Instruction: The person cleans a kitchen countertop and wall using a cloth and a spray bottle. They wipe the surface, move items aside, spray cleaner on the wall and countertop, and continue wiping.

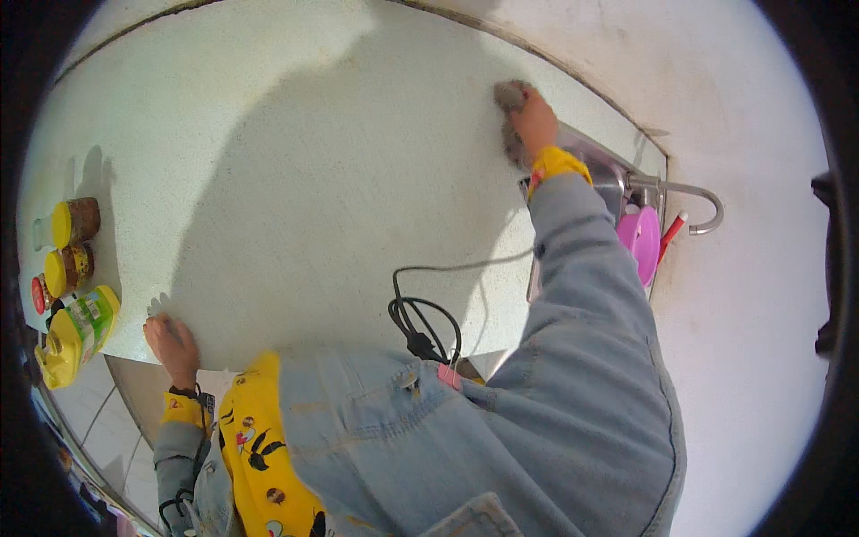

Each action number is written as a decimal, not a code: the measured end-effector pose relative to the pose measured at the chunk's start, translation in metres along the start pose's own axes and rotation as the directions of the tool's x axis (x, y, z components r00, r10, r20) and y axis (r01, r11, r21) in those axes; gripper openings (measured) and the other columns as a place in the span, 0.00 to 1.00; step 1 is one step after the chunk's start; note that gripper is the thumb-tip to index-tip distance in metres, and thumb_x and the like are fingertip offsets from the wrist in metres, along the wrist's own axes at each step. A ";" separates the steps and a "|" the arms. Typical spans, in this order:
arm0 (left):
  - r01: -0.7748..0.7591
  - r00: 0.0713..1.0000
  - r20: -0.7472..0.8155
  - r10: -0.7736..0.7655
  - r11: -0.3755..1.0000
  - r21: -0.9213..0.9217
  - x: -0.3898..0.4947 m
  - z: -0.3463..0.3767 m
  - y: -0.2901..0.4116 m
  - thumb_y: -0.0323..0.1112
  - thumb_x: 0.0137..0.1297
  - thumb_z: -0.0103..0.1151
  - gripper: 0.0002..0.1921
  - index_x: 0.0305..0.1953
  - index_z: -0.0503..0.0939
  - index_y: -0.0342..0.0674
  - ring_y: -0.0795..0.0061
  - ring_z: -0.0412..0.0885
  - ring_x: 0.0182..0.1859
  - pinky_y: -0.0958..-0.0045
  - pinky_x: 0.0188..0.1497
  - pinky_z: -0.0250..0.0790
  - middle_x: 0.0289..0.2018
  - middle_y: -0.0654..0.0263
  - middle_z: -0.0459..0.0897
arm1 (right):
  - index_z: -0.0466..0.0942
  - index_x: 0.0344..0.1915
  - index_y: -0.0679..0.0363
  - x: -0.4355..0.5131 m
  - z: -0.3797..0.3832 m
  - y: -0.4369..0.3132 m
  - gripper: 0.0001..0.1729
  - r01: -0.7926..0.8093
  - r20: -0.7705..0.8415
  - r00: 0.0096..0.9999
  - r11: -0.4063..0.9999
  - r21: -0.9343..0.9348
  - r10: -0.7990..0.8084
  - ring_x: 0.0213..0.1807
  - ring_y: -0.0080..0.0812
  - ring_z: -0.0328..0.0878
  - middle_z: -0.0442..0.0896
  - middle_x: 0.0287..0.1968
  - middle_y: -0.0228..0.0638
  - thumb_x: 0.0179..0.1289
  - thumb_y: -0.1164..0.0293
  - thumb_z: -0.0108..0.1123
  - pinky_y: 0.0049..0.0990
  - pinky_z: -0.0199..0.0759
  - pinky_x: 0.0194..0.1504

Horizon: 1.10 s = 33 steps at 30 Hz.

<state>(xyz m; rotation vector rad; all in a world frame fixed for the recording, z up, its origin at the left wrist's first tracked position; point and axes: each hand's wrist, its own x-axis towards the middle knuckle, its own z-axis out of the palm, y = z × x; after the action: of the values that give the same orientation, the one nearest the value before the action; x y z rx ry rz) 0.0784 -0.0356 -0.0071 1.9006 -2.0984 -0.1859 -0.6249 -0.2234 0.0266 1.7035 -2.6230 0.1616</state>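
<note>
My right hand (535, 122) presses a brownish-grey cloth (513, 137) against the pale countertop (322, 201), close to the upper left corner of a metal sink (597, 154). Blur softens the cloth's outline, and the hand covers part of it. At the counter's front edge, my left hand (173, 346) rests with its thumb apart from the bent fingers, and nothing shows in it. A coiled black cable with a plug (421, 342) hangs at my front beside a pink binder clip (449, 376); the cable runs across the counter toward the sink.
Two yellow-lidded jars (75, 223), a red-lidded jar (41, 294) and a yellow-and-green pump bottle (80, 329) stand at the far left. Right of my arm are a curved faucet (708, 201), a pink round container (641, 245) and a red stick-like object (672, 236), near the wall (745, 322).
</note>
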 end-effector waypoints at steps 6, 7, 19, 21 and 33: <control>0.006 1.000 -0.018 -0.006 1.000 0.019 0.003 -0.001 0.001 0.27 0.58 0.54 0.08 0.36 0.69 0.33 0.50 0.68 0.41 0.56 0.45 0.60 0.34 0.52 0.70 | 0.73 0.52 0.56 -0.034 -0.016 0.011 0.26 0.120 0.089 0.989 0.992 -0.042 -0.116 0.51 0.49 0.77 0.81 0.49 0.44 0.50 0.71 0.65 0.40 0.73 0.50; -0.003 1.000 -0.022 0.003 1.000 0.017 0.003 -0.001 0.001 0.27 0.58 0.54 0.07 0.36 0.69 0.33 0.50 0.68 0.41 0.56 0.45 0.61 0.34 0.52 0.70 | 0.73 0.51 0.57 -0.056 -0.018 0.013 0.26 0.197 0.039 0.980 0.980 -0.041 -0.195 0.51 0.50 0.77 0.80 0.48 0.44 0.50 0.71 0.65 0.41 0.73 0.49; -0.012 0.999 -0.037 0.013 1.000 0.002 0.002 -0.002 0.002 0.29 0.59 0.54 0.08 0.38 0.70 0.32 0.52 0.69 0.41 0.58 0.45 0.62 0.34 0.53 0.70 | 0.72 0.51 0.56 -0.077 -0.002 0.047 0.25 -0.174 -0.090 0.980 0.984 0.025 0.176 0.51 0.49 0.77 0.80 0.47 0.45 0.50 0.71 0.64 0.41 0.72 0.50; -0.031 0.998 -0.046 0.031 1.000 0.007 0.002 -0.003 0.004 0.29 0.60 0.54 0.09 0.38 0.70 0.32 0.52 0.69 0.41 0.58 0.45 0.62 0.34 0.53 0.70 | 0.72 0.52 0.56 -0.087 -0.003 0.039 0.26 -0.096 -0.063 0.993 0.995 0.005 0.096 0.51 0.48 0.77 0.81 0.47 0.45 0.50 0.71 0.64 0.41 0.72 0.50; -0.062 0.993 -0.094 0.064 0.998 0.033 0.001 -0.001 0.001 0.29 0.59 0.55 0.09 0.37 0.70 0.31 0.52 0.69 0.40 0.59 0.44 0.62 0.33 0.53 0.69 | 0.73 0.51 0.58 -0.126 -0.024 -0.001 0.26 -0.055 0.088 0.995 0.997 0.054 0.050 0.49 0.49 0.76 0.80 0.46 0.44 0.49 0.73 0.65 0.40 0.71 0.51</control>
<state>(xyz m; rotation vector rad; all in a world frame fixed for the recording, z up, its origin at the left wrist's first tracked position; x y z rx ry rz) 0.0779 -0.0366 -0.0061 1.8193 -2.1053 -0.0494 -0.5731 -0.1066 0.0420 1.6967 -2.7520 0.1674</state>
